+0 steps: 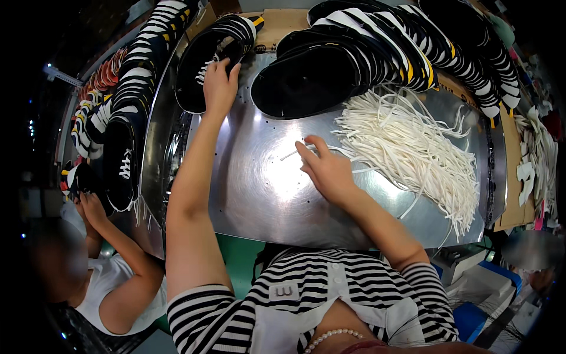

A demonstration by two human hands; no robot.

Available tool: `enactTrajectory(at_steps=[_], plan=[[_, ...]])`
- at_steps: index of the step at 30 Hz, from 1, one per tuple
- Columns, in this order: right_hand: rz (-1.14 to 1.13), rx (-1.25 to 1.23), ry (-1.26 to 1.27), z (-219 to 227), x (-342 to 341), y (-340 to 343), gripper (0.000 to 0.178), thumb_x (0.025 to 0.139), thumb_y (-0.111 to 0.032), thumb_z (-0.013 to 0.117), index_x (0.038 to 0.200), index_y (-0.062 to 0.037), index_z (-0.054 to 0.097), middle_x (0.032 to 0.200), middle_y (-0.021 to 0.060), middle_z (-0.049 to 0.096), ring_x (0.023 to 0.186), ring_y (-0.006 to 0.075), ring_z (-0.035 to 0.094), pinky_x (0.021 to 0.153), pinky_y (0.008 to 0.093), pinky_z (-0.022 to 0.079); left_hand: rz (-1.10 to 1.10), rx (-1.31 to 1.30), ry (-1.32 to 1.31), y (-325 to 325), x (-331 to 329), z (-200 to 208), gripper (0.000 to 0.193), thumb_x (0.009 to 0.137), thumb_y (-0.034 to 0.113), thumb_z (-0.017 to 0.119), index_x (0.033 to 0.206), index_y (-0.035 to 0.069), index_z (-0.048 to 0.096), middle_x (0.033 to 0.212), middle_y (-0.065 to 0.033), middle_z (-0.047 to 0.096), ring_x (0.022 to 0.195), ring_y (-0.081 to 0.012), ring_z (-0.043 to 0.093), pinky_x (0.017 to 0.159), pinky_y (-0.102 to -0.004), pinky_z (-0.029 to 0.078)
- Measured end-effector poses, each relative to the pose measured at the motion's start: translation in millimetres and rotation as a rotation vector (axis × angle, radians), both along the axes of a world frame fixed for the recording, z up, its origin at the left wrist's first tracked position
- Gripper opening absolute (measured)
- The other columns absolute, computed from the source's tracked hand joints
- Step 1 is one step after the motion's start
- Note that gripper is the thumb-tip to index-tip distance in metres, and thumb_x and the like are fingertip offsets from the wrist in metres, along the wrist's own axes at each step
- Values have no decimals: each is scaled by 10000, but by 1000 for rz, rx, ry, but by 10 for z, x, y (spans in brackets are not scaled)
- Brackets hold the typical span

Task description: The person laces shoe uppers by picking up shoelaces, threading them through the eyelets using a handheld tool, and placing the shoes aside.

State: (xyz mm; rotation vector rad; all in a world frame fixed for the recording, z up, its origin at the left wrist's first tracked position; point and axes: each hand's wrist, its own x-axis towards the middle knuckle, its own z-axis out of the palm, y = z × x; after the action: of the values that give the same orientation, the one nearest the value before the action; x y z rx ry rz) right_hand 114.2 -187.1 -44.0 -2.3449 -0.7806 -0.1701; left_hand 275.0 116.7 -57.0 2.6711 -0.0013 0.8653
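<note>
My left hand (220, 88) reaches to the far left of the metal worktop, over a stack of black shoe uppers. Its fingers lie beside the white laces on the top shoe upper (190, 74), with the thumb spread apart. Over the middle of the worktop, my right hand (328, 172) has its fingers curled around a loose white shoelace (289, 156). This lace's free end points left. Its other side runs toward a large bundle of white shoelaces (413, 159) on the right. The right fingertips partly hide the hold.
More black shoe uppers (306, 79) are stacked along the back, reaching far right. On the left stands another long row of uppers (132, 88), where a co-worker's hands (91, 209) handle one. Cardboard (274, 26) lines the shiny metal worktop (253, 194).
</note>
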Motion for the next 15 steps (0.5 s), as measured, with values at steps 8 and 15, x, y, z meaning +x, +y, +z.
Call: enactTrajectory(at_steps=[8,15], plan=[[474,-54,32,-15,-327,263,162,800,-90,629,930,-28,556,940,131,562,698,305,635,570,417,506,36,-354,209,-423,-794,-85,320,926,355,590,949,38,627,701,-179,593,686,-326,624,660,-438,457],[303,927,717,1024,-848,-662,114,938,-54,602,1039,-67,550,867,34,674,587,6,456,513,166,347,-322,-660,-617,-1192,-1866,1065,314,864,53,693,1111,23,501,1107,-130,558,961,-171,569,800,-257,446]])
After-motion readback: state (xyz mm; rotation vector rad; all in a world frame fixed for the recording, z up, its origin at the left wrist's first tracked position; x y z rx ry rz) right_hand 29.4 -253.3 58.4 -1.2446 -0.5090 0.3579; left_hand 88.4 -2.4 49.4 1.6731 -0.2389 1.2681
